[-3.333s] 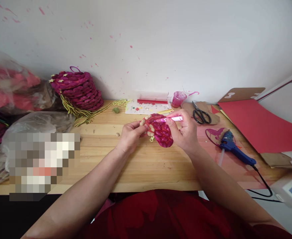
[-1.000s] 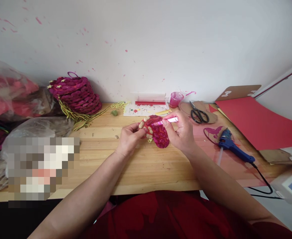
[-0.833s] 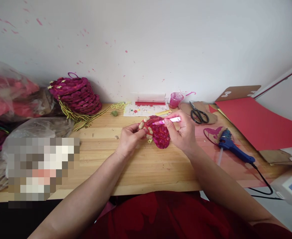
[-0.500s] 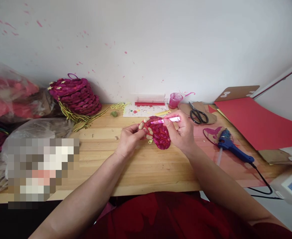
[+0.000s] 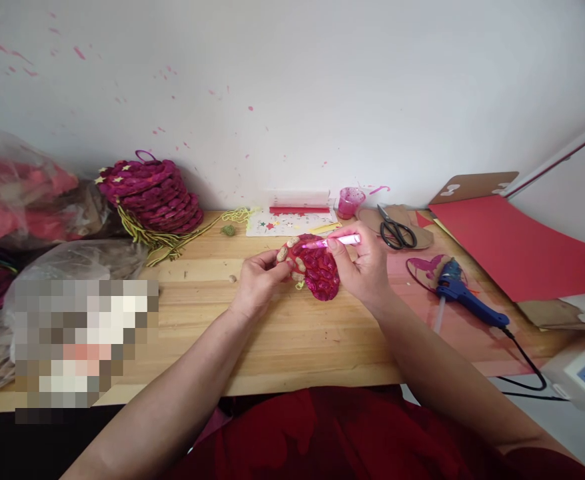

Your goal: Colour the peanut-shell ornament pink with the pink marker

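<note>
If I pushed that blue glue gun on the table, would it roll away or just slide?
The glue gun would probably slide, not roll: it lies flat on its side and has a bent handle shape. Its black cord trails off the table edge, so it might tug or drag behind. It looks like solid plastic, so likely stiff, not floppy.

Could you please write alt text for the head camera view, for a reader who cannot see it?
Over a wooden table, a person's left hand holds a magenta peanut-shell ornament while the right hand paints it with a pink brush. Finished ornaments are stacked at left; scissors and a blue glue gun lie at right.
</note>
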A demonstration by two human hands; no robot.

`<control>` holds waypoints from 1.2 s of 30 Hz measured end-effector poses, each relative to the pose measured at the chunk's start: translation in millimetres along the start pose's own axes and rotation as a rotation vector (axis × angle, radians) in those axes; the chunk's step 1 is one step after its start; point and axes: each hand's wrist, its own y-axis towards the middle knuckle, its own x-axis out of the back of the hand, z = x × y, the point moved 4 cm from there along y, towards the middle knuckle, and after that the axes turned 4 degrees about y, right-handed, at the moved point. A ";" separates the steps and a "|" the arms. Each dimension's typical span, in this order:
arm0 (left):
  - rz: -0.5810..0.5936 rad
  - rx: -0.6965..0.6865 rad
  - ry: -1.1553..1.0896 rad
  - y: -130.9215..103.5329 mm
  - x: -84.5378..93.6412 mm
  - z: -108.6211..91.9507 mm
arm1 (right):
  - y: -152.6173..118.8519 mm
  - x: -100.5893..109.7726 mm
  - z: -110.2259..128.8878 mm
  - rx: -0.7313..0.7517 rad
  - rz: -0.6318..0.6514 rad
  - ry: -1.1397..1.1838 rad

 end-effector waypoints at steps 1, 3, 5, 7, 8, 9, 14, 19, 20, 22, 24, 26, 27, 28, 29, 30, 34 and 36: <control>0.000 -0.004 0.000 0.0 0.0 -0.4 | 0.0 0.4 -0.8 -0.008 -0.009 -0.004; 0.001 -0.007 -0.003 0.1 -0.5 -1.2 | -0.1 0.9 -2.7 -0.037 -0.025 0.016; 0.001 -0.006 -0.003 0.0 -1.1 -1.9 | -0.2 0.0 -3.4 -0.059 -0.012 0.068; 0.005 -0.006 0.005 -0.2 -1.5 -2.3 | 0.0 -1.2 -3.2 -0.065 0.013 0.093; 0.005 -0.009 0.009 -0.2 -1.3 -2.3 | 0.2 -1.2 -3.2 -0.063 0.020 0.081; 0.002 -0.012 0.012 0.0 -0.9 -2.1 | 0.4 -0.8 -3.7 -0.062 0.018 0.059; -0.017 -0.019 0.000 2.2 2.0 0.3 | 0.0 2.7 -13.1 -0.135 -0.022 0.097; -0.009 -0.026 0.010 2.3 1.3 -0.6 | -1.7 -2.0 -6.6 -0.119 0.021 0.168; -0.008 -0.032 0.019 2.1 1.1 -1.1 | -1.8 -2.5 -2.5 -0.091 0.023 0.149; -0.012 -0.044 0.049 1.5 1.1 -2.2 | -1.9 -2.9 5.7 -0.035 0.018 0.114; -0.011 -0.062 0.091 0.8 1.1 -4.0 | -1.9 -3.5 13.1 0.012 0.029 0.086; -0.002 -0.084 0.136 -0.4 0.5 -6.9 | -1.8 -5.0 19.3 0.055 0.064 0.053; 0.002 -0.095 0.152 -1.0 0.1 -8.7 | -1.6 -5.8 22.0 0.078 0.080 0.030; 0.005 -0.105 0.162 -1.7 -0.3 -10.4 | -1.3 -6.3 24.3 0.099 0.091 0.004; 0.007 -0.112 0.167 -2.2 -0.7 -11.9 | -0.9 -6.5 26.3 0.116 0.095 -0.021; 0.008 -0.117 0.167 -2.7 -1.0 -13.2 | -0.3 -6.4 27.9 0.130 0.091 -0.044; 0.013 -0.126 0.176 -3.6 -2.0 -15.1 | 2.5 -5.0 30.5 0.128 0.064 -0.072; 0.014 -0.130 0.184 -4.1 -2.2 -15.1 | 3.7 -5.8 31.2 0.130 0.086 -0.057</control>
